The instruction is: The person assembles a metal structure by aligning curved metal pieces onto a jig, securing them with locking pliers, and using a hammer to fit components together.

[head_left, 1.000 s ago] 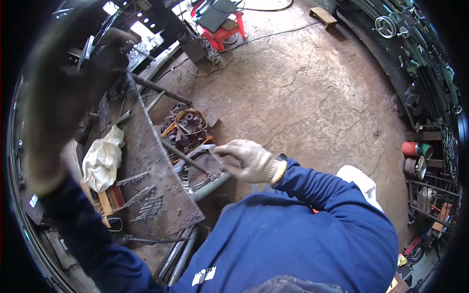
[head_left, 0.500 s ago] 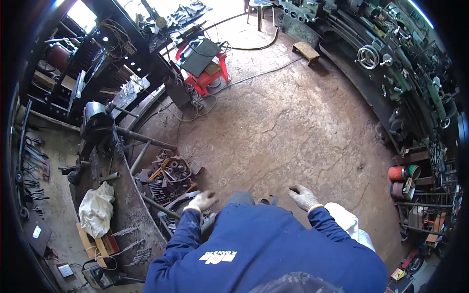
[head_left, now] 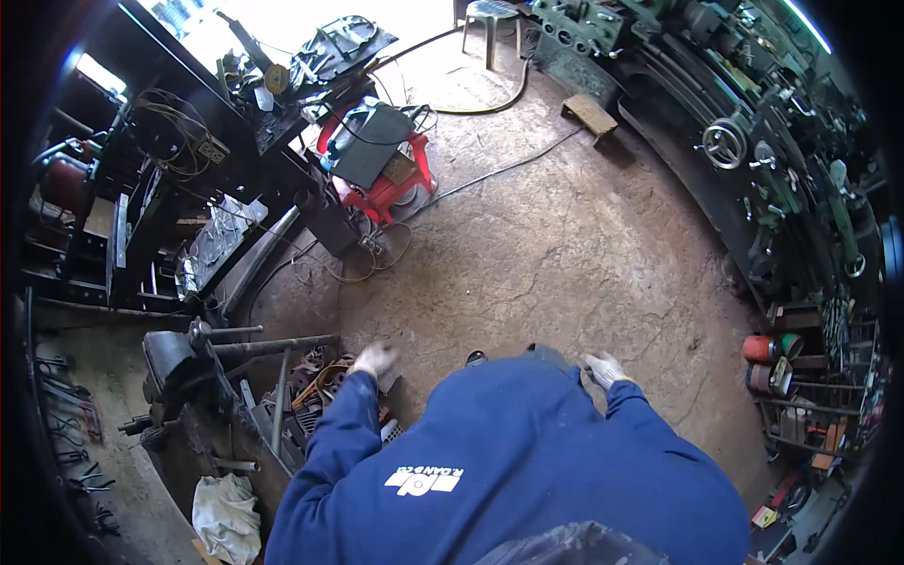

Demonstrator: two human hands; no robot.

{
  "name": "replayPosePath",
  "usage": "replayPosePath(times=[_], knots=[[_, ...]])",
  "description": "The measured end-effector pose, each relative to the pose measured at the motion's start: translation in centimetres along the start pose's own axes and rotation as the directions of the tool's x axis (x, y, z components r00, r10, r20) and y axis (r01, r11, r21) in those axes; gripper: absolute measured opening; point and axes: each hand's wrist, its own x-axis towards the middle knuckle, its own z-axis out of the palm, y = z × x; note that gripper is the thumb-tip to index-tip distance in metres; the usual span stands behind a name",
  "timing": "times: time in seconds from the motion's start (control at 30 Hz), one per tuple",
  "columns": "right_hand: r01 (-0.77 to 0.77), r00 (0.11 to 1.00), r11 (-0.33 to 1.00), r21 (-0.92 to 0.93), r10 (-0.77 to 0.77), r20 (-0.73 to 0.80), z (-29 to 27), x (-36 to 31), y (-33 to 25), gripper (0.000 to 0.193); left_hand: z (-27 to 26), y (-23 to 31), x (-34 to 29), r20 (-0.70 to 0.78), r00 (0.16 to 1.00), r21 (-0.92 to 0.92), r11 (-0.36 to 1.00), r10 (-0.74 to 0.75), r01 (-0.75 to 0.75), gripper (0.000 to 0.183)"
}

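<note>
My left hand, in a pale work glove, hangs in front of my blue sleeve, beside a heap of metal scrap on the floor. Its fingers look loosely apart, a little blurred, and hold nothing I can see. My right hand, gloved as well, is over the bare concrete on the other side of my body. Its fingers are slightly bent and apart, with nothing visible in them. Neither hand touches anything. The toe of a dark shoe shows past my body.
On the left stands a workbench with a vise and a crumpled white cloth. Ahead, a red plastic stool bears a grey machine, with cables around it. A lathe handwheel and tin cans are on the right.
The bench, vise and cloth have shifted down in the picture, and the red stool looks slightly closer. Both hands have swung a little; neither has taken hold of anything.
</note>
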Motion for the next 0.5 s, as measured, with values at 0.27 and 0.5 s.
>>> replayPosePath(times=[0.27, 0.5], knots=[[-0.475, 0.872, 0.869, -0.142, 0.486, 0.053, -3.7, 10.2, 4.4, 0.037, -19.5, 19.1, 10.5, -0.239, 0.967, -0.297, 0.942, 0.086, -0.157, 0.061], [-0.115, 0.983, 0.784, -0.61, 0.179, 0.045, -9.0, 29.9, -20.7, 0.044, -22.5, 23.7, 18.0, 0.08, 0.99, -0.125, 0.984, -0.118, 0.128, 0.061]])
